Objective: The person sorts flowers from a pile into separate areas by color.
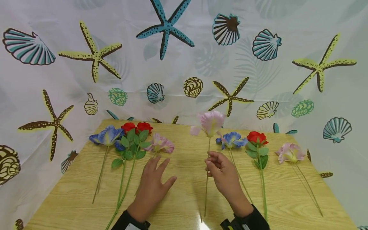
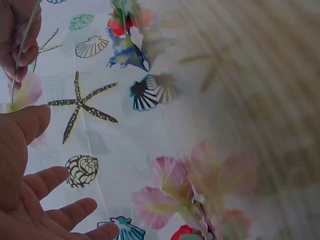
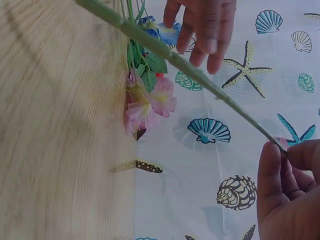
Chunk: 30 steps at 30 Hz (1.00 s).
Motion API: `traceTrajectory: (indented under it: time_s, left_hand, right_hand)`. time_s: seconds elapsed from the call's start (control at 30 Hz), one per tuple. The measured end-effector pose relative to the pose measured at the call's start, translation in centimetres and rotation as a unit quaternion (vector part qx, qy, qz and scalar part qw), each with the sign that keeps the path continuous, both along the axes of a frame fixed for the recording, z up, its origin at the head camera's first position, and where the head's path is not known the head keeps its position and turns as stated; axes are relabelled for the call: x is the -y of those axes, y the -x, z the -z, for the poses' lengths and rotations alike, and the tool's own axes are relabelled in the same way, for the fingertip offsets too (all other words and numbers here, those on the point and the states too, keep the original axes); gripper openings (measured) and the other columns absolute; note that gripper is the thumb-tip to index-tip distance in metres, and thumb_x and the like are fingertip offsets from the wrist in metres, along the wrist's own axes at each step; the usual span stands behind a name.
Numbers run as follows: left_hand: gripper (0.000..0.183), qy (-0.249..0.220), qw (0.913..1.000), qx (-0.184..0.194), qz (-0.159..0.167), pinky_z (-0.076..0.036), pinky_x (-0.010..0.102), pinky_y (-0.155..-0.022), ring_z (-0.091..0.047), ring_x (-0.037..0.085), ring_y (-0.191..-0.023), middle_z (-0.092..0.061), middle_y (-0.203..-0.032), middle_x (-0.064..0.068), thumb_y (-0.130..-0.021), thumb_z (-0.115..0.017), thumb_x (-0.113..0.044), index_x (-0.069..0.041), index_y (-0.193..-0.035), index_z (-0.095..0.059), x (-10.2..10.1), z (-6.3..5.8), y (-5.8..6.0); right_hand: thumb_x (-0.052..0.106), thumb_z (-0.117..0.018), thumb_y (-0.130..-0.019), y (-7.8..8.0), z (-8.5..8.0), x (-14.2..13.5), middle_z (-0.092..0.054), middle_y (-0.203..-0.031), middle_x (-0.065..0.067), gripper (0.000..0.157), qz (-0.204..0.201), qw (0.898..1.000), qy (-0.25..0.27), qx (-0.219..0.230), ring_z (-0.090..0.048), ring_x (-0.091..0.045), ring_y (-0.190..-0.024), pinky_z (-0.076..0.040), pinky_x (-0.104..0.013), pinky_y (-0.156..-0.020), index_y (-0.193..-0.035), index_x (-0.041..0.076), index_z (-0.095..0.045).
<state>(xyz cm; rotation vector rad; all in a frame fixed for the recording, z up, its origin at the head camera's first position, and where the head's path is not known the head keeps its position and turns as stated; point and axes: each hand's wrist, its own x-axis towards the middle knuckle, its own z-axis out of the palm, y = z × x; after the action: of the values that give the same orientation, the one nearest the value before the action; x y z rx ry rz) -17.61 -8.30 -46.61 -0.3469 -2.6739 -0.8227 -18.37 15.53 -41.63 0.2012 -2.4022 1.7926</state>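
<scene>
My right hand [image 1: 225, 175] pinches the thin stem [image 3: 200, 77] of a pink flower [image 1: 212, 123] between thumb and fingers. The bloom stands upright above the hand, with the stem running down below it. My left hand [image 1: 152, 183] is spread, palm down, its fingers relaxed and nothing held. Its fingertips are near a pink flower [image 1: 160, 143] lying at the left group. In the left wrist view the left fingers [image 2: 72, 212] are apart, and the right hand [image 2: 20, 40] with its stem shows at the upper left.
To the left lie a blue flower [image 1: 107, 136] and red roses [image 1: 143, 126] with green leaves. On the right are another blue flower [image 1: 232, 140], a red rose [image 1: 256, 137] and a pink flower [image 1: 290, 153]. Behind the wooden table [image 1: 184, 198] hangs a patterned cloth [image 1: 178, 68].
</scene>
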Motion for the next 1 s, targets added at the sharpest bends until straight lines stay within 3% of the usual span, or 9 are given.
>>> traceTrajectory:
  time_s: [0.13,0.3,0.43,0.63,0.83,1.0]
  left_hand:
    - [0.071,0.085,0.9959,-0.017,-0.027,-0.031,0.067,-0.099,-0.028,0.047,-0.132,-0.037,-0.146,0.02,-0.077,-0.073,-0.046,-0.016,-0.138,-0.052,1.9,0.4,1.0]
    - [0.076,0.135,0.9898,0.02,-0.039,-0.034,0.069,-0.093,-0.023,0.051,-0.132,-0.032,-0.149,0.021,-0.072,-0.079,-0.034,-0.017,-0.14,-0.05,3.7,1.0,1.8]
    - [0.075,0.144,0.9885,0.02,-0.04,-0.041,0.066,-0.088,-0.028,0.051,-0.13,-0.036,-0.146,0.022,-0.07,-0.081,-0.028,-0.015,-0.138,-0.052,4.3,1.2,2.2]
    - [0.076,0.138,0.9894,0.031,-0.03,-0.051,0.055,-0.07,-0.04,0.049,-0.119,-0.041,-0.14,0.026,-0.07,-0.082,-0.023,-0.009,-0.138,-0.051,4.6,1.1,2.8]
    - [0.075,0.127,0.9884,0.081,-0.019,-0.053,0.048,-0.066,-0.046,0.046,-0.109,-0.045,-0.136,0.026,-0.073,-0.079,-0.019,-0.008,-0.14,-0.048,4.5,1.1,2.6]
    - [0.075,0.131,0.9883,0.075,-0.021,-0.052,0.047,-0.067,-0.053,0.042,-0.097,-0.055,-0.122,0.022,-0.072,-0.08,-0.017,-0.008,-0.14,-0.048,4.3,1.2,2.6]
  right_hand:
    - [0.015,-0.059,-0.093,0.1,0.0,-0.8,-0.061,-0.1,-0.009,0.03,0.011,1.0,-0.027,0.004,-0.063,-0.021,-0.079,-0.056,-0.026,-0.06,-0.123,0.012,-0.057]
    - [0.016,-0.059,-0.093,0.3,0.4,-2.0,-0.061,-0.099,-0.009,0.03,0.026,0.998,-0.056,0.015,-0.062,-0.019,-0.078,-0.057,-0.03,-0.06,-0.123,0.012,-0.057]
    - [0.017,-0.059,-0.094,0.4,0.6,-3.0,-0.061,-0.098,-0.009,0.03,0.036,0.996,-0.078,0.024,-0.062,-0.023,-0.079,-0.057,-0.029,-0.061,-0.123,0.011,-0.058]
    - [0.02,-0.058,-0.094,1.0,0.8,-5.7,-0.061,-0.096,-0.01,0.03,0.056,0.99,-0.13,0.016,-0.062,-0.022,-0.076,-0.056,-0.025,-0.06,-0.122,0.009,-0.057]
    - [0.025,-0.054,-0.096,1.2,0.8,-10.1,-0.06,-0.099,-0.012,0.037,0.082,0.975,-0.206,0.035,-0.061,-0.02,-0.077,-0.057,-0.03,-0.062,-0.129,0.007,-0.052]
    - [0.03,-0.049,-0.099,1.5,0.5,-14.3,-0.058,-0.104,-0.014,0.043,0.102,0.962,-0.25,0.027,-0.061,-0.022,-0.081,-0.056,-0.03,-0.062,-0.132,0.002,-0.048]
